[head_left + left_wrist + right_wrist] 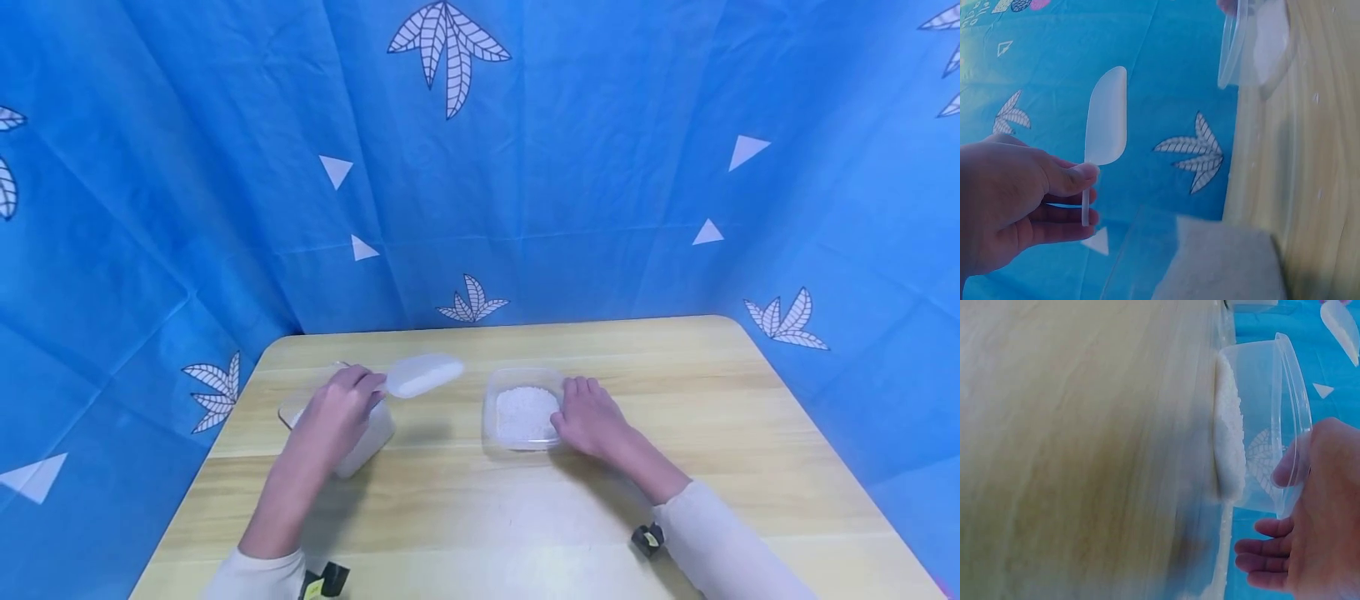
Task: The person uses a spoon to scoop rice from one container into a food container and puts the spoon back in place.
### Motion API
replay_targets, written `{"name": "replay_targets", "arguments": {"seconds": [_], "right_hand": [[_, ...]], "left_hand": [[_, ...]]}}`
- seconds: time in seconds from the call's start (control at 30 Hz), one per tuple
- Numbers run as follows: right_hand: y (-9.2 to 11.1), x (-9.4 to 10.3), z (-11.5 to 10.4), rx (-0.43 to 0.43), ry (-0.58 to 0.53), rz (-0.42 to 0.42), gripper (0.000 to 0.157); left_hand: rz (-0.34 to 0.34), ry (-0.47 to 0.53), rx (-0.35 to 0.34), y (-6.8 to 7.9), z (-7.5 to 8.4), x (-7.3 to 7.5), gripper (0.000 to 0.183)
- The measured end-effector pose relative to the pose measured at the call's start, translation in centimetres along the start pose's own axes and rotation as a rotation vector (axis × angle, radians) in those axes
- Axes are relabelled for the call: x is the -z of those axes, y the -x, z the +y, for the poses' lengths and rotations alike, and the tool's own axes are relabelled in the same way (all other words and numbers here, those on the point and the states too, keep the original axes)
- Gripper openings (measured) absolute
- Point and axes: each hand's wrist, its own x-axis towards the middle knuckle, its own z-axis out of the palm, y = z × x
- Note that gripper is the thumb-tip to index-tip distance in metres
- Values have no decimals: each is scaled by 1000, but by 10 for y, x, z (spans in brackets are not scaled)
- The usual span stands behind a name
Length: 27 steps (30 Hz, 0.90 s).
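Observation:
My left hand (337,417) pinches the short handle of a white plastic scoop (424,375), raised above the table; its pale blade also shows in the left wrist view (1109,119). Below that hand stands a clear box (371,442) with white contents, partly hidden by the hand and forearm. To the right, a clear square plastic container (491,408) rests on the table with a layer of white grains (527,412) over its bottom. My right hand (592,417) grips this container's right rim, thumb over the edge and fingers outside, as the right wrist view shows.
Both containers stand on a light wood-grain table (480,517) with rounded far corners. A blue curtain (585,167) with white leaf and triangle prints hangs behind and at both sides of it.

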Motion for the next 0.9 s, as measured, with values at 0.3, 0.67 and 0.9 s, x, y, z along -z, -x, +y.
{"name": "replay_targets", "arguments": {"seconds": [0.3, 0.67, 0.9], "right_hand": [[1, 2, 1, 5, -9, -17, 50], [0, 0, 1, 5, -14, -26, 51], [1, 3, 0, -6, -11, -22, 47]], "left_hand": [[-31, 0, -75, -16, 18, -25, 24], [-28, -30, -209, -27, 24, -57, 22], [-88, -125, -294, -32, 30, -65, 24]]}}
